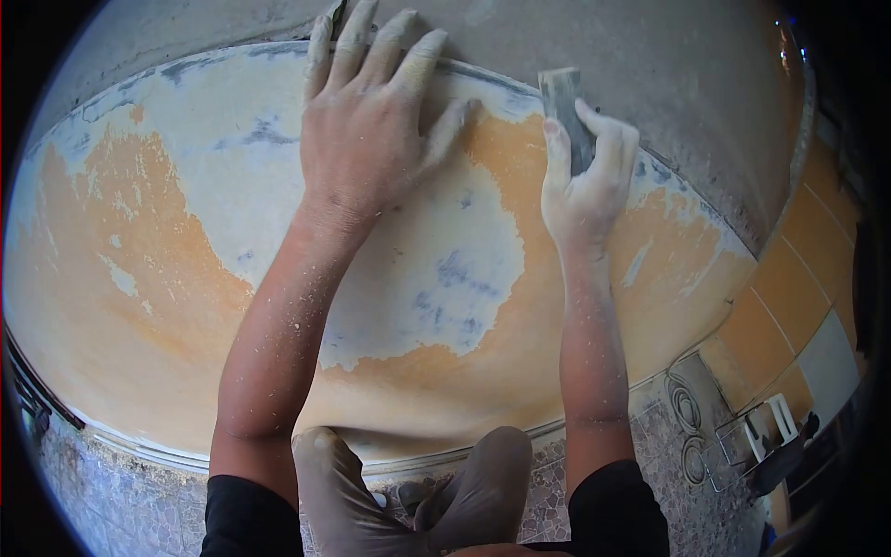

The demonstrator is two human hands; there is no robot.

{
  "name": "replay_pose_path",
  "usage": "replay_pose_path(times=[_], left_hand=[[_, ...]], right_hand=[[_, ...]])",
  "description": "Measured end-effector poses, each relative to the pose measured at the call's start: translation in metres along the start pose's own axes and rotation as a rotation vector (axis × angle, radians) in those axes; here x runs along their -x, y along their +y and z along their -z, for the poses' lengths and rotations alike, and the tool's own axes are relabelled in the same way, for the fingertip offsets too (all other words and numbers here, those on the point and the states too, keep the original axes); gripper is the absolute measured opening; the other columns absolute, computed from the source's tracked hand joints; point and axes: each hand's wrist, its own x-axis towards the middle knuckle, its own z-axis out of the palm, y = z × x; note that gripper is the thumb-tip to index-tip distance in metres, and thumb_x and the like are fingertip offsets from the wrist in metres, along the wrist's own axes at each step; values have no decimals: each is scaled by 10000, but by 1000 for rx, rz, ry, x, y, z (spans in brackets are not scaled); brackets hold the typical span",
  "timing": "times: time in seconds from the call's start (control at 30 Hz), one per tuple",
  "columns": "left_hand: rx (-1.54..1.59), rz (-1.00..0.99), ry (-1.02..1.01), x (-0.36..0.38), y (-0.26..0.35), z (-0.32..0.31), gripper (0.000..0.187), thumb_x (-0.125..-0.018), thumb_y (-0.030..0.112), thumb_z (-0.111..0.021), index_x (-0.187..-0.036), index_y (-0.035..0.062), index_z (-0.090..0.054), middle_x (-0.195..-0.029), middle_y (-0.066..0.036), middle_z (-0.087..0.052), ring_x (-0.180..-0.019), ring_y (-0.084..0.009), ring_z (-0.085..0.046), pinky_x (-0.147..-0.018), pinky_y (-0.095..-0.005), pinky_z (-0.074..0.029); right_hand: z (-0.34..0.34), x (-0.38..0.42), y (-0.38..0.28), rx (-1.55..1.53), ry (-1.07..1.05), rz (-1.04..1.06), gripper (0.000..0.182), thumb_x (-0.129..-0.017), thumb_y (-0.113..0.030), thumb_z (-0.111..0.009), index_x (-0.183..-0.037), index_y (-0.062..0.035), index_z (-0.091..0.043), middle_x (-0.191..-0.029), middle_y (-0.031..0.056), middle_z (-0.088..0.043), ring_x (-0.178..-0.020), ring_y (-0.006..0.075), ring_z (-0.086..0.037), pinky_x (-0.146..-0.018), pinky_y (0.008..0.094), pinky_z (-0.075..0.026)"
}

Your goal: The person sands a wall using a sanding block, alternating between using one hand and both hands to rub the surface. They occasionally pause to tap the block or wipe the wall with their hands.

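A wide curved panel [408,385] fills the middle of the view, its surface mottled in orange-tan, white and blue-grey patches. My left hand [367,121] lies over its far edge, dusty fingers spread and nothing held. To the right, my right hand [594,176] grips a narrow grey sanding block [560,97] between thumb and fingers. The block stands lengthwise over the panel's far rim, its lower end hidden by the fingers. White powder coats both hands and speckles the forearms.
Beyond the panel lies a grey dusty surface [668,65]. My knees [483,473] are close against the near edge, above a stone-patterned floor [121,492]. At right are orange tiles [780,288], a coiled hose [684,404] and a wire-framed item [733,446].
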Motion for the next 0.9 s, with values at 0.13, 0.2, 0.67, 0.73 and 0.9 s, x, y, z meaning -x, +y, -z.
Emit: replay_pose_path(times=[0.13, 0.2, 0.67, 0.73, 0.9], left_hand=[[-8, -43, -23, 4, -7, 5, 532, -933, 541, -674, -1359, 222, -660, -1402, -34, -634, -1413, -260, -496, -1287, -471, -214], [22, -39, -25, 8, -11, 3, 528, -933, 533, -678, -1356, 218, -660, -1384, -36, -644, -1387, -262, -517, -1280, -472, -229], [130, -22, -108, -1, -11, 16, 492, -914, 468, -716, -1314, 185, -670, -1277, -41, -671, -1286, -269, -559, -1232, -475, -288], [112, -17, -108, 0, -12, 18, 486, -912, 473, -717, -1297, 180, -674, -1255, -39, -678, -1273, -263, -567, -1227, -467, -295], [130, 3, -90, -1, -11, 15, 488, -914, 490, -714, -1278, 167, -681, -1223, -42, -690, -1244, -270, -586, -1219, -455, -308]], right_hand=[[3, 6, -11, -28, -46, -149, 441, -878, -195, -837, -1234, -25, -641, -974, 64, -523, -861, 220, -529, -705, 353, -466], [10, 49, -20, -103, -2, -249, 498, -872, -195, -845, -1283, -8, -637, -972, 64, -525, -850, 201, -515, -678, 341, -461], [-24, -18, -20, -22, -1, -152, 541, -922, -342, -783, -1303, -18, -577, -1081, 97, -526, -985, 264, -535, -856, 436, -434], [-36, -27, -27, -10, 58, -142, 568, -925, -389, -770, -1344, -47, -597, -1075, 81, -526, -985, 249, -535, -845, 428, -430], [-14, 108, -65, -43, 26, -289, 638, -937, -375, -758, -1434, -18, -578, -1103, 109, -516, -996, 278, -516, -868, 420, -424]])
